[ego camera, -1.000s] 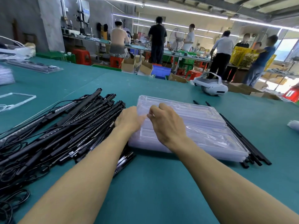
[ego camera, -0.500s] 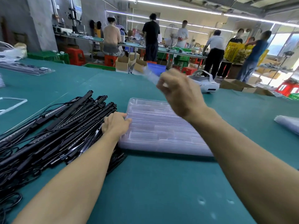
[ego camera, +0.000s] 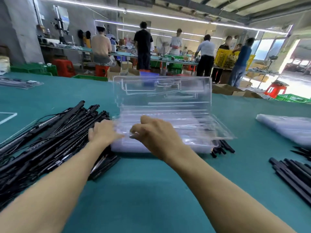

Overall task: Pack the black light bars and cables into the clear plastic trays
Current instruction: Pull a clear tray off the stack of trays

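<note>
A stack of clear plastic trays (ego camera: 198, 130) lies in the middle of the green table. The top tray's hinged lid (ego camera: 161, 93) stands upright and open behind it. A big pile of black light bars with cables (ego camera: 50, 137) lies to the left, touching the stack. My left hand (ego camera: 104, 132) rests at the stack's left end, its fingers lying on the top tray. My right hand (ego camera: 156, 135) is at the tray's front edge, fingers curled and pinching the thin plastic there.
More black bars (ego camera: 222, 148) stick out from under the stack's right end, and another bundle (ego camera: 292, 172) lies at the far right. A bag of clear plastic (ego camera: 286, 128) sits right of the stack. Packed trays (ego camera: 20, 84) lie far left. Several people work at benches behind.
My right hand rose with the top tray's lid, then came back down to the tray's front edge. The lid now stands open. My left hand stayed at the stack's left end.
</note>
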Motion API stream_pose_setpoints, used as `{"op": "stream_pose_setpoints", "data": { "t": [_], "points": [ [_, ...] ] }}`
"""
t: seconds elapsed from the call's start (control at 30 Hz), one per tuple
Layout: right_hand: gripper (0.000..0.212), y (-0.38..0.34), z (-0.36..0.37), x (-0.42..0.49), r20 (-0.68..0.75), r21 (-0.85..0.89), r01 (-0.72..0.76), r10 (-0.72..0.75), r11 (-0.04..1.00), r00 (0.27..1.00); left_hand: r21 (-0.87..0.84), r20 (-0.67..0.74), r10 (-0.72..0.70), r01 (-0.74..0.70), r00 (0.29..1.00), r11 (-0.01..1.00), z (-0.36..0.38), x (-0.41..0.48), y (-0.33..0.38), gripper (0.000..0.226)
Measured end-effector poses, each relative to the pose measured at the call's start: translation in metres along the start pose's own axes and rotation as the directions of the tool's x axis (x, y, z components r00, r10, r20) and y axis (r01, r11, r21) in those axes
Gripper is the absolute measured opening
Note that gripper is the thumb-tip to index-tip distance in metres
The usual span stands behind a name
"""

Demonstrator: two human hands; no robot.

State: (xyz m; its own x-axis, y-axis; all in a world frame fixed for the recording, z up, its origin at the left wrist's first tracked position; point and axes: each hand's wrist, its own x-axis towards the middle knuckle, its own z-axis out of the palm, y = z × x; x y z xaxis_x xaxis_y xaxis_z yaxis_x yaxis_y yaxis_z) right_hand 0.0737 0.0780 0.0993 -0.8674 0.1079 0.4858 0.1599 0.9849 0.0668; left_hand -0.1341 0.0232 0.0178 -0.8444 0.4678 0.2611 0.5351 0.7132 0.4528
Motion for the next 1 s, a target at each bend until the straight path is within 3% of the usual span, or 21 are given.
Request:
{"op": "stream_pose_setpoints", "data": {
  "t": [0.1,0.2,0.27,0.37,0.43,0.5,0.63,0.77,0.87,1.0],
  "points": [
    [0.028,0.01,0.006,-0.001,-0.063,-0.042,-0.127,0.124,0.991,0.99,0.177,0.09,0.206,-0.219,0.975,0.96,-0.006,-0.008,0.005,0.048],
    [0.026,0.018,0.011,-0.001,-0.115,-0.049,-0.111,0.105,0.993,0.988,0.28,0.149,0.341,-0.371,0.928,0.885,0.0,-0.01,0.026,0.055],
    [0.026,0.021,0.015,-0.001,-0.101,-0.016,-0.093,0.091,0.996,0.991,0.232,0.168,0.316,-0.349,0.934,0.908,-0.001,-0.003,0.037,0.047],
    [0.022,0.026,0.022,0.0,-0.112,0.016,-0.045,0.046,0.999,0.993,0.006,0.206,0.214,-0.22,0.955,0.975,-0.006,0.011,0.048,0.039],
    [0.019,0.027,0.023,-0.001,-0.16,0.02,-0.005,0.008,1.0,0.987,-0.031,0.247,0.138,-0.134,0.959,0.99,-0.007,0.014,0.05,0.054],
    [0.02,0.028,0.021,-0.001,-0.259,0.049,0.054,-0.039,0.997,0.965,0.078,0.4,0.007,-0.042,0.917,0.996,-0.01,0.008,0.052,0.081],
    [0.022,0.029,0.011,0.005,-0.376,0.099,0.183,-0.134,0.978,0.917,0.33,0.546,-0.041,-0.17,0.837,0.929,-0.009,0.015,0.051,0.06],
    [0.019,0.031,0.006,0.019,-0.291,0.081,0.093,-0.065,0.992,0.954,0.47,0.549,0.047,-0.355,0.834,0.809,0.007,0.033,0.048,0.085],
    [0.015,0.034,0.01,0.023,-0.243,0.046,0.028,-0.016,0.999,0.97,0.432,0.556,0.095,-0.384,0.826,0.816,0.016,0.04,0.048,0.128],
    [0.007,0.04,0.0,0.029,-0.245,0.005,0.027,-0.025,1.0,0.969,0.288,0.468,0.163,-0.325,0.869,0.901,0.021,0.048,0.043,0.127]
  ]
}}
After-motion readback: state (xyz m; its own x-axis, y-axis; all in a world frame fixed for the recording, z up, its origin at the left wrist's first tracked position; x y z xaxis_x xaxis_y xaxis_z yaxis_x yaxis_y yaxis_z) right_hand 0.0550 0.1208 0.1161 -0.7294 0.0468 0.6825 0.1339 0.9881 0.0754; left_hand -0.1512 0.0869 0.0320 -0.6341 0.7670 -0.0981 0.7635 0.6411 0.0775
